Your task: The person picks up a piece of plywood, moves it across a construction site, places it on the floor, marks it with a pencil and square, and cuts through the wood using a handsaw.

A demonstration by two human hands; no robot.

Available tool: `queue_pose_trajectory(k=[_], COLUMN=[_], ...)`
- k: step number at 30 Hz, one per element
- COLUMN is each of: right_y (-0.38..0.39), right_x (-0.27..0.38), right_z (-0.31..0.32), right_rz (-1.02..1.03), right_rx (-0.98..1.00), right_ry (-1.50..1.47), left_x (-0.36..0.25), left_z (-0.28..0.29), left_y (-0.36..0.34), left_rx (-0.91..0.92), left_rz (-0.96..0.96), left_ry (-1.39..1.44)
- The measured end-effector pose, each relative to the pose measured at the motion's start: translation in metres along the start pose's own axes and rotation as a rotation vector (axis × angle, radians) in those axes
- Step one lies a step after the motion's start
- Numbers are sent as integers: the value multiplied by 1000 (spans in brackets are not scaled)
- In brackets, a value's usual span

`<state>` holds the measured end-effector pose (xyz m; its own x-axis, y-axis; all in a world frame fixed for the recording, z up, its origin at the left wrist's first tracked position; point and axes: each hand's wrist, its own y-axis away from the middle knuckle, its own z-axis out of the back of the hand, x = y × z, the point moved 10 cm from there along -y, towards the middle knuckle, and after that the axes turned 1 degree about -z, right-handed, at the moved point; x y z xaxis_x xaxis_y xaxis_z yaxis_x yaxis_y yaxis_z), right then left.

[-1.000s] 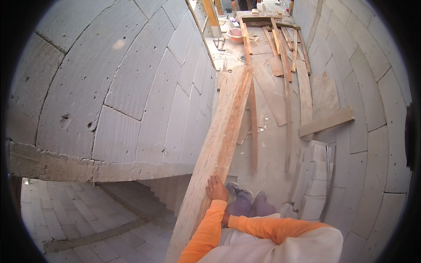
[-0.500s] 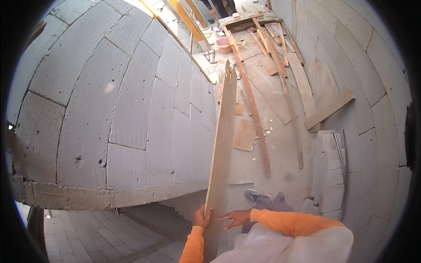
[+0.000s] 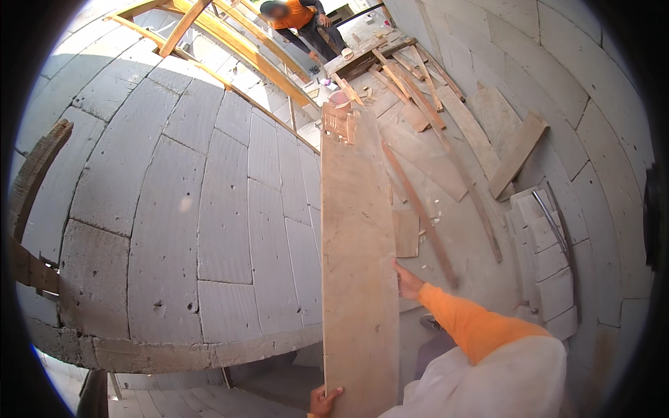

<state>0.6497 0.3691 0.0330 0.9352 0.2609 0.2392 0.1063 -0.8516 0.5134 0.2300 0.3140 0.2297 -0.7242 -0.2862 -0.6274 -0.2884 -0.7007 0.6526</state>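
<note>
A long, wide wooden board (image 3: 359, 258) stretches away in front of me, its far end jagged and splintered. My left hand (image 3: 325, 402) is closed on its left edge near the lower end, with the thumb over the face. Farther up, my right hand (image 3: 407, 280) grips the right edge; its fingers are partly hidden behind the wood. The broad face of the board is turned up toward me.
A grey block wall (image 3: 167, 230) runs along the left, another (image 3: 585, 139) along the right. Wooden strips (image 3: 411, 202) and planks (image 3: 474, 132) litter the floor. Stacked blocks (image 3: 543, 244) with a metal bar (image 3: 549, 219) stand at right. Another person (image 3: 303, 21) bends over far ahead.
The board has turned from nearly edge-on to show its broad face. My right hand has moved up and onto its right edge; my left hand is lower. The view has shifted, revealing the other person.
</note>
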Motion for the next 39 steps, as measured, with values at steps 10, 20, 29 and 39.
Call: queue_pose_trajectory(k=[10, 20, 29, 39], right_y=[47, 110, 144, 140], right_x=[48, 20, -28, -74], right_z=[-43, -67, -61, -16], right_rz=[344, 485, 443, 540], right_rx=[-185, -276, -238, -309], right_ry=[-126, -79, -112, -23], left_x=[5, 43, -104, -220], left_z=[12, 8, 43, -22], left_y=[-21, -19, -21, -31], left_rx=[4, -5, -424, -554], left_rz=[-26, 13, -430, -587], left_ry=[15, 28, 168, -118])
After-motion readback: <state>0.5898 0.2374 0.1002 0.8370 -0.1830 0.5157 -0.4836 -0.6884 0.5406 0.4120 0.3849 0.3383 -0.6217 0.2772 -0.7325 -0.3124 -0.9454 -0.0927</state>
